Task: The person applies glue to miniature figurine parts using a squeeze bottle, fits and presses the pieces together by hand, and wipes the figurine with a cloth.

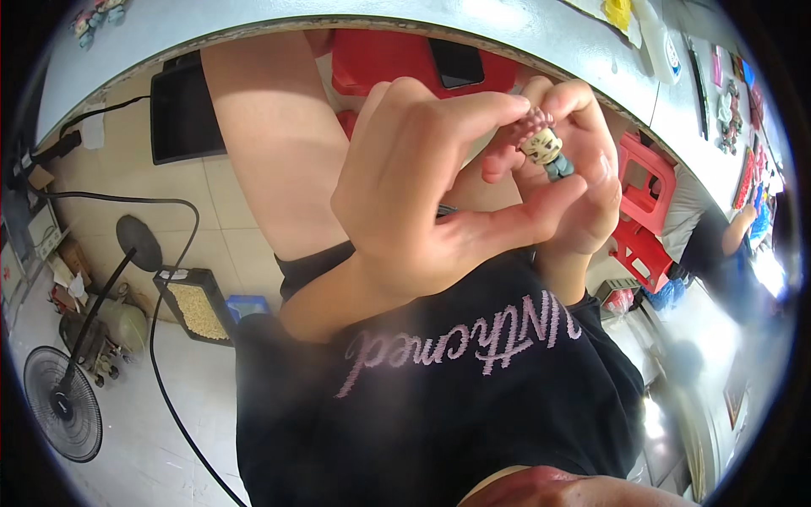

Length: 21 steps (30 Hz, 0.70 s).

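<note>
A small painted figurine [541, 145] with reddish-pink hair, a pale face and a blue-grey body is held up between my two hands, tilted a little. My left hand [414, 177] is closed on it, its index fingertip at the hair and its thumb by the lower body. Behind and to the right, my right hand [591, 160] curls round the same figurine with bent fingers; some of its fingertips are hidden. Both hands are above my lap, just short of the white table's edge [279, 24].
A red stool [363, 63] bears a black phone [456, 63]. A black bin [179, 114], a fan [63, 404], a cable [156, 355] and a tray of pale grains [196, 311] are at left. Red stools [646, 182] and a white bottle [657, 42] are at right.
</note>
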Motion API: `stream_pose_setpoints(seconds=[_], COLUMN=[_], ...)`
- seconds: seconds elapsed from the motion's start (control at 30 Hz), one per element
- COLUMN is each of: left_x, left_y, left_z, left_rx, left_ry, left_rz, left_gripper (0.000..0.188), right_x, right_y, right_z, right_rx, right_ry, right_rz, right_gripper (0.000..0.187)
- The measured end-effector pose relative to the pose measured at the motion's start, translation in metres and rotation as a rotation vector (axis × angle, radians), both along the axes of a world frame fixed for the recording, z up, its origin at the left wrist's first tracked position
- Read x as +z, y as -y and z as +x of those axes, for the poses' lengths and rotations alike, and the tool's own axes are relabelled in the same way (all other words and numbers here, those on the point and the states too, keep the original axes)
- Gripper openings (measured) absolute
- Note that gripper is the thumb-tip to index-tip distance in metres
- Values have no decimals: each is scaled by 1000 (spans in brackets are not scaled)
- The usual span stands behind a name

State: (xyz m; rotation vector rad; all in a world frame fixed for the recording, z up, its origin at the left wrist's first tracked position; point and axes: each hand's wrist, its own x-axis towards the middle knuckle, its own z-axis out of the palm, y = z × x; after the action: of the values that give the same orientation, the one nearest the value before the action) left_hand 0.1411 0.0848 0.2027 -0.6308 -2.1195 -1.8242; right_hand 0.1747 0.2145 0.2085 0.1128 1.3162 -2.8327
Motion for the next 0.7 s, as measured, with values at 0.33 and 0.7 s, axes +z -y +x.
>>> stream_pose_setpoints(seconds=[0.33,0.7], left_x=[-19,-7], left_y=[-2,-3], left_z=[-10,-8], left_rx=[126,59], left_ry=[-271,-253], left_rz=[-167,-294], left_gripper=[38,31], right_x=[-4,-8], right_y=[-17,-10], right_z=[2,6], right_rx=[188,211], right_ry=[134,292], right_rz=[-36,-359], right_gripper=[20,22])
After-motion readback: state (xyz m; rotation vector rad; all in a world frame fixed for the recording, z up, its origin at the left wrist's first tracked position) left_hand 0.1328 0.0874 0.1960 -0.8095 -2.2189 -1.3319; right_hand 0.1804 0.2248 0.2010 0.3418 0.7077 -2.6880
